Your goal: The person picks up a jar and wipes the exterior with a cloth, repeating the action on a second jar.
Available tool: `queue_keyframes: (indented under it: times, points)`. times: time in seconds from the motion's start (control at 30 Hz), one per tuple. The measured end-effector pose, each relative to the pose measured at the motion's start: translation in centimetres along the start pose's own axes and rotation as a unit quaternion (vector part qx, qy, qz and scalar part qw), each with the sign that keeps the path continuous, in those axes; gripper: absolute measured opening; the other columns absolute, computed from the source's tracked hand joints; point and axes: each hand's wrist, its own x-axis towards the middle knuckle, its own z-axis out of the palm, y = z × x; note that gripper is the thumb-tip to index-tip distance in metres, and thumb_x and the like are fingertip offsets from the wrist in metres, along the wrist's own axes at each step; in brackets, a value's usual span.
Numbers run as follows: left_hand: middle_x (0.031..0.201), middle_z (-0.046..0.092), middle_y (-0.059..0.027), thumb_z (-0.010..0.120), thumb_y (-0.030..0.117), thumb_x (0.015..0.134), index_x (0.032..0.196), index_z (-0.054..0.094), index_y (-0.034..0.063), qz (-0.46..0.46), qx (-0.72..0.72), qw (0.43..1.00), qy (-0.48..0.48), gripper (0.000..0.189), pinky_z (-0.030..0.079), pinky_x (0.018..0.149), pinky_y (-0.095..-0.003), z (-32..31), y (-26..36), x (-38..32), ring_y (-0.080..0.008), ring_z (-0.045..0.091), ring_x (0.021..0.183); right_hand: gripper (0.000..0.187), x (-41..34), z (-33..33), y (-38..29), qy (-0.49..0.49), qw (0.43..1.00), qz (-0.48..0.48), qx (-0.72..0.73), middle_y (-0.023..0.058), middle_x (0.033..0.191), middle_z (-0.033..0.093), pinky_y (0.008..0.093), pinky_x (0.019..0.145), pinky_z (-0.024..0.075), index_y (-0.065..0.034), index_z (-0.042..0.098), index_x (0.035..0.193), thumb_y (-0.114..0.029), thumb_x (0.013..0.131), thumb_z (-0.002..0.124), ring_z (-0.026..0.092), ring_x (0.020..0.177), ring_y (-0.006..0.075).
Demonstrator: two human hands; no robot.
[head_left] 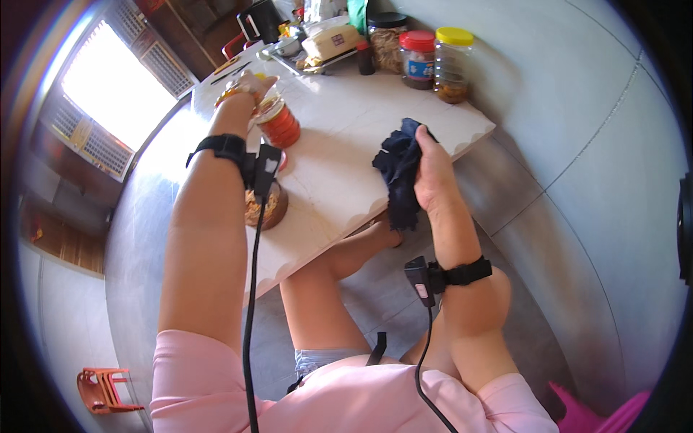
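Note:
My right hand (433, 168) grips a crumpled dark navy cloth (400, 168), which hangs down past the table's near edge. My left hand (257, 84) is stretched out over the far left part of the table, at a jar with orange contents (230, 93). Wrist and fingers overlap there, so its hold on that jar is unclear. Just nearer stands a clear plastic jar with red contents (279, 124). Partly behind my left forearm are a red ring or lid (283, 160) and a jar of dried, shredded-looking food (270, 205).
Along the wall stand a yellow-lidded jar (453, 65), a red-lidded jar (418, 59), a black-lidded jar (387, 40) and a small dark bottle (365, 58). A rack with a wrapped package (331, 42) and a black kettle (262, 21) sit farther back. An orange plastic stool (105, 391) is lower left.

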Motion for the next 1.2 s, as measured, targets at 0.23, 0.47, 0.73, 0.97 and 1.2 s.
queue_keyframes:
  times: [0.23, 0.47, 0.73, 0.97, 1.2]
  points:
    - [0.139, 0.023, -0.0209, 0.045, 0.065, 0.077, 0.133, 0.029, 0.0045, 0.13, 0.006, 0.989, 0.072, 0.084, 0.024, 0.104, -0.0394, -3.1, 2.5, -2.3, -0.0325, 0.028, 0.127, 0.043, -1.9, 3.2, -1.2, -0.104, 0.982, -0.158, 0.03, 0.0106, 0.109, 0.057, 0.0296, 0.088, 0.0414, 0.0007, 0.046, 0.117, -0.033, 0.091, 0.043, 0.053, 0.101, 0.017]
    - [0.107, 0.057, -0.0016, 0.063, 0.023, 0.08, 0.111, 0.056, 0.0035, 0.403, -0.297, 0.76, -0.414, 0.037, 0.039, 0.088, -0.0299, 0.6, 10.3, -13.0, -0.0101, 0.051, 0.094, 0.046, -4.6, 4.0, -5.2, -0.191, 0.963, -0.186, 0.05, 0.0117, 0.112, 0.055, 0.0337, 0.091, 0.0401, 0.0011, 0.044, 0.118, -0.037, 0.093, 0.033, 0.053, 0.104, 0.0207]
    - [0.09, 0.062, -0.0014, 0.06, 0.027, 0.082, 0.102, 0.059, 0.0002, 0.357, -0.529, 0.707, -0.305, 0.033, 0.046, 0.074, -0.0209, -1.7, 13.3, -12.7, -0.0083, 0.058, 0.08, 0.049, -3.6, -1.7, -6.6, -0.183, 0.973, -0.129, 0.058, 0.0143, 0.116, 0.053, 0.0384, 0.097, 0.0353, 0.001, 0.045, 0.118, -0.039, 0.092, 0.033, 0.05, 0.11, 0.0249]
    - [0.081, 0.06, -0.0009, 0.06, 0.028, 0.082, 0.096, 0.062, -0.0005, 0.555, -0.164, 0.801, -0.153, 0.031, 0.043, 0.072, -0.0217, -1.1, 18.6, -9.2, -0.0074, 0.053, 0.075, 0.035, -3.1, -3.7, -3.3, -0.279, 0.929, 0.158, 0.186, 0.0115, 0.11, 0.057, 0.0333, 0.085, 0.0471, -0.0016, 0.049, 0.115, -0.024, 0.089, 0.042, 0.057, 0.097, 0.0196]
    - [0.091, 0.061, -0.0001, 0.061, 0.024, 0.082, 0.104, 0.06, 0.0008, 0.424, -0.448, 0.742, -0.261, 0.032, 0.042, 0.076, -0.019, -1.2, 19.6, -8.5, -0.0063, 0.054, 0.082, 0.038, -3.3, -5.6, -6.8, -0.194, 0.953, 0.024, 0.23, 0.0112, 0.116, 0.054, 0.037, 0.093, 0.0411, -0.0031, 0.047, 0.119, -0.027, 0.09, 0.043, 0.053, 0.105, 0.0215]
